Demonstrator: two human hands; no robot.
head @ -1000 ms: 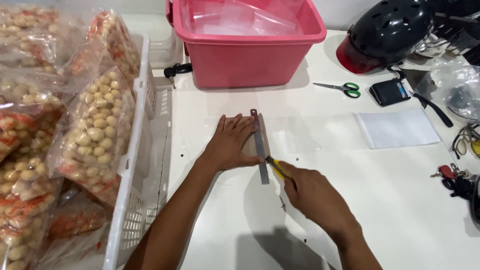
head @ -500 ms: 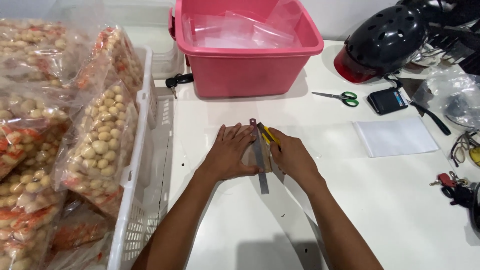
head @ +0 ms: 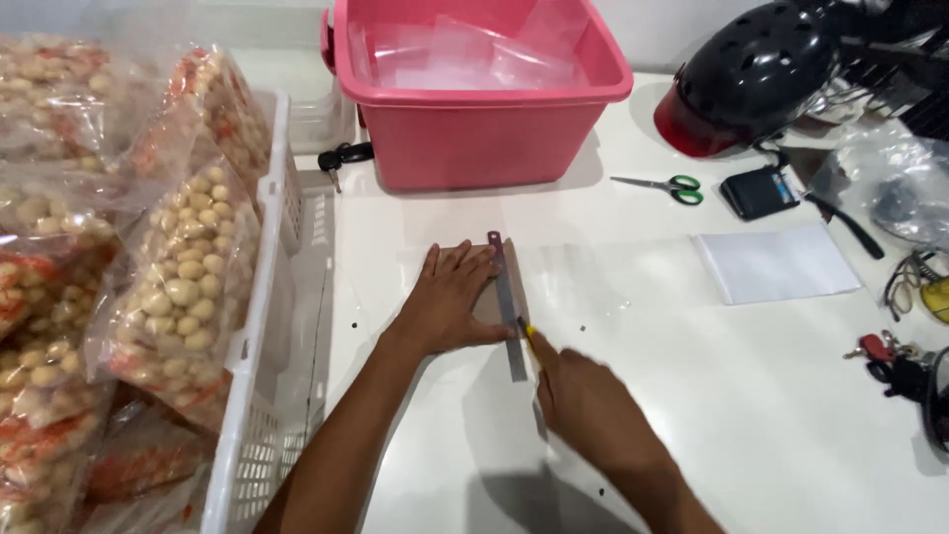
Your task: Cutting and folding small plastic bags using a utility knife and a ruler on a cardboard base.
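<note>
Half a second back, right hand (head: 583, 400) up beside the top of the metal ruler (head: 506, 302), blade at the far end. Now pulled down past the ruler's near end, blurred with motion, fingers clenched on the yellow-handled knife (head: 525, 333) (only the tip showing by the ruler's lower edge). Reads as one full cutting stroke drawn toward the body. Left hand (head: 450, 297) unchanged: flat, fingers spread, pressing the ruler onto the brown card (head: 486, 302) and the clear plastic sheet (head: 593, 272) on the white table (head: 771, 396). Ruler in the same line as before, so likely a straight cut.
</note>
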